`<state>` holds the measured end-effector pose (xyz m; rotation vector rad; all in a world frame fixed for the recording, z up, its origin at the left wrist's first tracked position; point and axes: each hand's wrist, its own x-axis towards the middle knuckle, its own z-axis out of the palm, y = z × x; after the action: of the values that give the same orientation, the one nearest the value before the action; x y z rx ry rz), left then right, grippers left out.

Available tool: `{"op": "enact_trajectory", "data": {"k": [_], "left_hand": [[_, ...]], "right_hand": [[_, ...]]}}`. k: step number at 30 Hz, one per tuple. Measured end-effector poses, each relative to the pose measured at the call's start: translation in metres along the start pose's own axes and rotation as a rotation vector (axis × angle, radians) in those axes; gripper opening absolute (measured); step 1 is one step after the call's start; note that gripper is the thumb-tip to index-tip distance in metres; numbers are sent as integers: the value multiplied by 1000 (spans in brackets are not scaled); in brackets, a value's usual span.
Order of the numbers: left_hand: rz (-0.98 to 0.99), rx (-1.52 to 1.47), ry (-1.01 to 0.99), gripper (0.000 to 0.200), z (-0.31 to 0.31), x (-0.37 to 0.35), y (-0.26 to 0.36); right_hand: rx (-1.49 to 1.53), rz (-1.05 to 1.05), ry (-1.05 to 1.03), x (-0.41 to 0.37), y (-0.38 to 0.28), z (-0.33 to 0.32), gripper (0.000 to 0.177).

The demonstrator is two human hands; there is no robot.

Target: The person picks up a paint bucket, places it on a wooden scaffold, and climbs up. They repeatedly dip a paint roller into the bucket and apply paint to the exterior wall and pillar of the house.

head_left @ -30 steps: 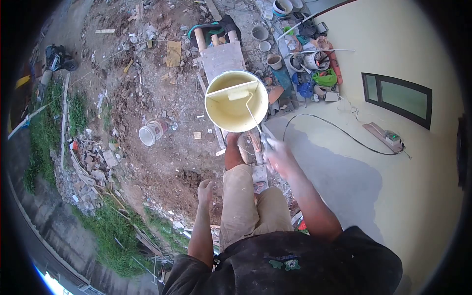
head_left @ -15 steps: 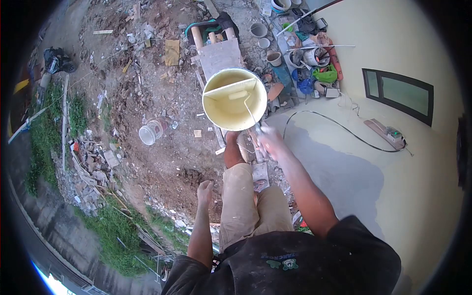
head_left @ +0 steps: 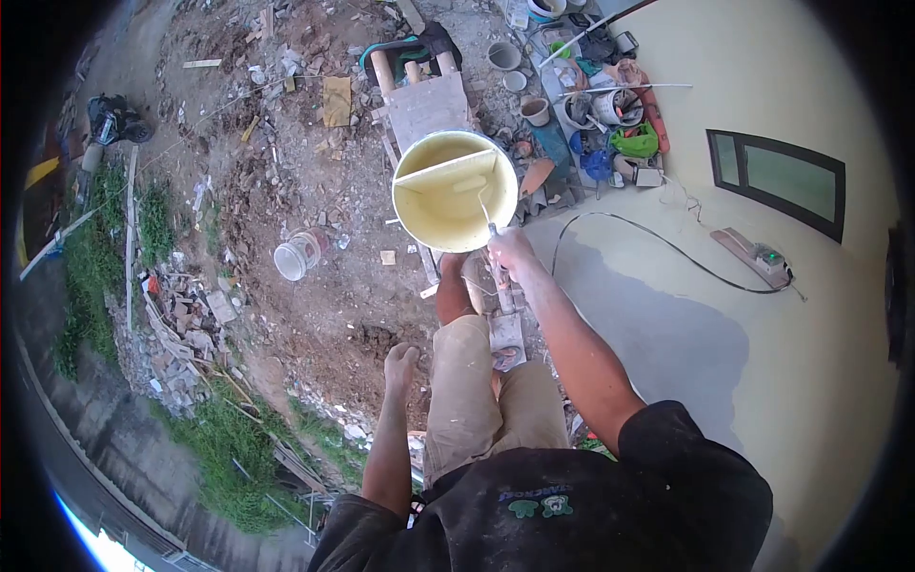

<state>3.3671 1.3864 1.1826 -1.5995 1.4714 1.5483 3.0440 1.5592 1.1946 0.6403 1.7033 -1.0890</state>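
Observation:
My right hand (head_left: 512,250) is closed round the handle of a paint roller (head_left: 490,221). The roller's cream-coloured head lies inside a round bucket (head_left: 405,224) of pale yellow paint, against the inner side of a board (head_left: 446,168) that spans the bucket. The bucket stands at the near end of a raised plank (head_left: 429,110). Off to the left of my knee, my left hand (head_left: 402,360) hangs low with its fingers curled in, and nothing shows in it.
A white pail (head_left: 292,259) lies on the rubble-strewn ground at left. Buckets and bags (head_left: 634,141) crowd the base of the cream wall (head_left: 810,57) at right. A black cable (head_left: 658,250) runs to a power strip (head_left: 768,264). Bricks and debris lie near grass.
My right hand has shifted a little left and down beside the bucket's rim, and the roller's handle stands more upright. The roller head has moved slightly. My left hand stays nearly in place.

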Motion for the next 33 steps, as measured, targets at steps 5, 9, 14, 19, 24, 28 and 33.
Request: {"op": "enact_trajectory", "data": {"k": [5,9,14,19,24,28,33], "left_hand": [[-30,-16,-33,45,-11,7,-22],[26,49,-24,41,-8,20,-37],[35,36,-53,41,-2,25,-31],[83,-58,-43,39,-5,19,-24],[30,-48,20,38,-7,18,-24],[32,-88,-21,35,-12,31,-41],[84,-29,-24,35,-18,36,-56]], "right_hand": [[166,-114,-59,-141,-15,-33,25],[108,-30,-58,-211,-20,-45,54],[78,-30,-93,-139,2,-35,64],[-63,-102,21,-127,-2,-19,54],[-82,-94,-14,-26,34,4,6],[-41,49,-27,3,9,11,3],[34,-132,-86,-131,-15,-24,24]]}}
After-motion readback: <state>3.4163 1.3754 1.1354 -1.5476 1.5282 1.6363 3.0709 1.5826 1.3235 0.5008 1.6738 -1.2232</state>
